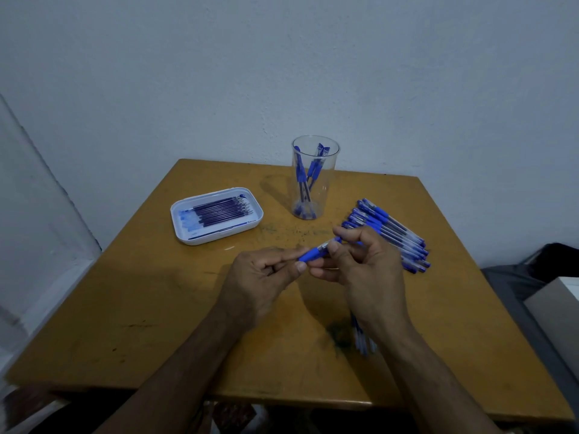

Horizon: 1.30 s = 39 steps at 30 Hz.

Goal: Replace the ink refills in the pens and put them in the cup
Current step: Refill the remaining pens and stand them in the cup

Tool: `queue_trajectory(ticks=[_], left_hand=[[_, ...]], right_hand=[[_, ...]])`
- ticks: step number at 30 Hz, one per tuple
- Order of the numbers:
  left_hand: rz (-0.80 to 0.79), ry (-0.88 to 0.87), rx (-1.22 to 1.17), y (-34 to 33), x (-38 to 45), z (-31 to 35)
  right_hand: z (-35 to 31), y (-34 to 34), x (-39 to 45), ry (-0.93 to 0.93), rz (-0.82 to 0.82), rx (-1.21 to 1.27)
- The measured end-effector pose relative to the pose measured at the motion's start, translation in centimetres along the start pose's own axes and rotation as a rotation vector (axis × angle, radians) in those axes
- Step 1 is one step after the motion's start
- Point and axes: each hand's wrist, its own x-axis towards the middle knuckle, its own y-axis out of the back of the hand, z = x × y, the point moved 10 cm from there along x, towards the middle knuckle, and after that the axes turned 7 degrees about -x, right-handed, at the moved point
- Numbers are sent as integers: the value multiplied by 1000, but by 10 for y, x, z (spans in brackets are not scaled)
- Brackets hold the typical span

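Observation:
A blue pen point(316, 252) is held over the middle of the table by both hands. My left hand point(266, 277) pinches its blue grip end. My right hand point(360, 264) grips the clear barrel. A clear cup point(315, 180) with a few blue pens in it stands at the back. A white tray point(188, 233) of dark ink refills lies at the left. A row of several blue pens point(394, 236) lies to the right, behind my right hand. More blue pieces point(363, 339) lie under my right wrist, partly hidden.
The yellow-brown wooden table point(156, 308) stands against a pale wall. A grey box and dark fabric point(551, 296) are off the table's right side. Dark ink smudges mark the tabletop near the front.

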Motion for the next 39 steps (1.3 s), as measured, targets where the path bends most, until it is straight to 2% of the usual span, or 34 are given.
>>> queue_trajectory(ticks=[6,11,13,17,20,23,28,32,36,39], left_hand=[[23,-8,-9,-2,0,0],[-5,-19,77,-3,2,0],[-10,-43,224,6,3,0],[-42,-95,718,15,16,-1],[-138,-85,879,3,28,-9],[-211,-55,984,-5,38,-22],[-236,-31,996,-6,38,-37],[-223,-30,997,-6,38,-38],[-216,-16,989,-5,37,-36],[-220,-19,1000,-5,36,-37]], right_hand=[[2,-5,-1,-6,-8,29],[-5,1,6,24,39,34],[-16,10,10,73,98,-52],[-55,22,21,257,203,-282],[-93,23,38,359,254,-381],[-128,22,59,423,279,-362],[-171,15,87,566,317,-345],[-186,4,102,683,370,-431],[-173,-13,121,690,304,-581],[-147,-27,136,598,216,-760]])
